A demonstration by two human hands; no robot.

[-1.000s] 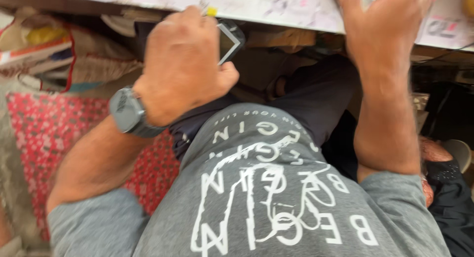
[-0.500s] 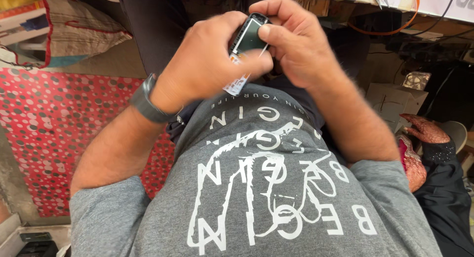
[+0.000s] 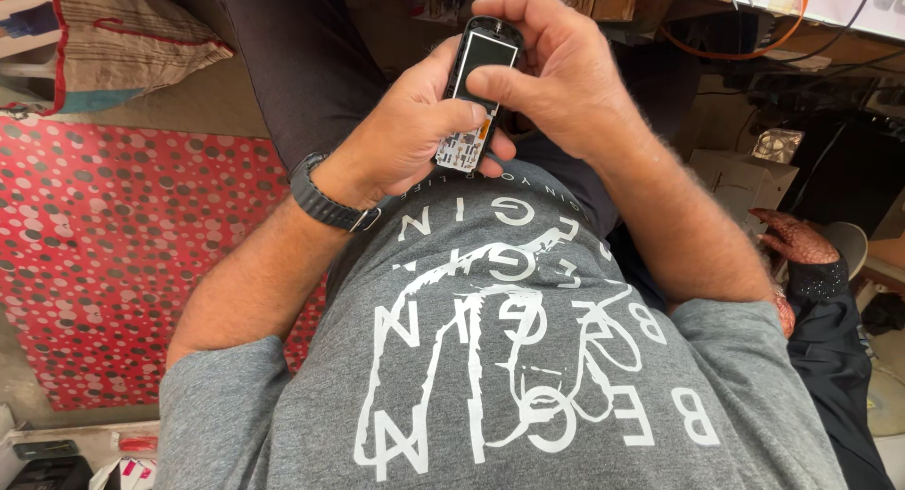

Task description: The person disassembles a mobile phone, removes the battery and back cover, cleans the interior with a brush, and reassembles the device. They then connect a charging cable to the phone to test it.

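Red floor covering (image 3: 104, 254) dotted with grey and white spots filled the left of my view, and one striped cloth bag (image 3: 113, 38) lay at its upper edge. I looked down over a grey printed shirt (image 3: 509, 358) and dark trousers (image 3: 302, 66). At the right edge I saw one other person's hand (image 3: 797, 237), patterned with henna, in a dark sleeve. My own two hands met above the lap. The left hand (image 3: 405, 141), with one black wristwatch (image 3: 325, 200) on its wrist, curled its fingers narrowly around one small opened phone (image 3: 476, 89), gripping its lower end where the bare circuit board showed. The right hand (image 3: 556, 71) closed over the phone's upper half, its thumb (image 3: 500, 80) pressed on the dark screen and its fingers wrapped behind the top.
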